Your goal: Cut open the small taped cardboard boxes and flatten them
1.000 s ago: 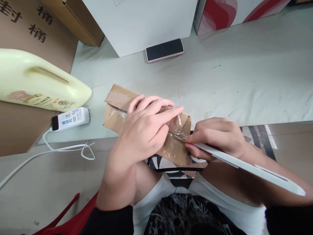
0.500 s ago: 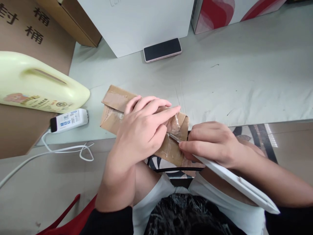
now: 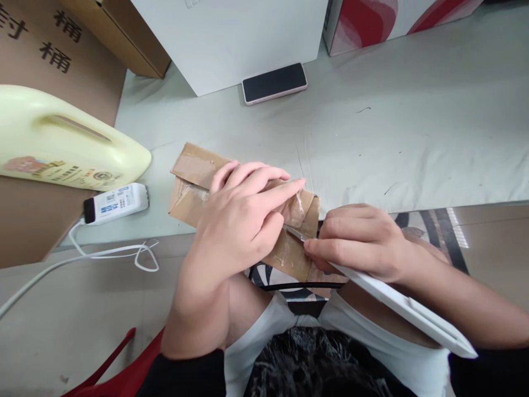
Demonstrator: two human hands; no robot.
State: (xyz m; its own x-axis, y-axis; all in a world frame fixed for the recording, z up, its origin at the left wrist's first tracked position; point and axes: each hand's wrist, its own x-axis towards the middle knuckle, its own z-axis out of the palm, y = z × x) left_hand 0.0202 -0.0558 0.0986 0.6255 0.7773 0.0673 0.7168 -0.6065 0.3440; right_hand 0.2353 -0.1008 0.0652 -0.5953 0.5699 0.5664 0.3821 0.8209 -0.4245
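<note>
A: We see the left hand (image 3: pixel 243 220) pressed flat on top of the taped cardboard parcel (image 3: pixel 194 184), fingers spread over it and pinning it at the near edge of the bench (image 3: pixel 413 143), half over the lap. The right hand (image 3: pixel 359 242) is closed around a white box cutter (image 3: pixel 405 306), its blade tip at the clear tape on the parcel's right end.

B: To do the cut well, we'd say keep the blade shallow along the tape seam and keep the left fingers (image 3: pixel 281 190) off the cut line; they look very close to the tip.

A: Count: one parcel, one cutter, one phone (image 3: pixel 274 82), one yellow jug (image 3: pixel 70 146), one white charger (image 3: pixel 115 203) with cable, several boxes behind.
</note>
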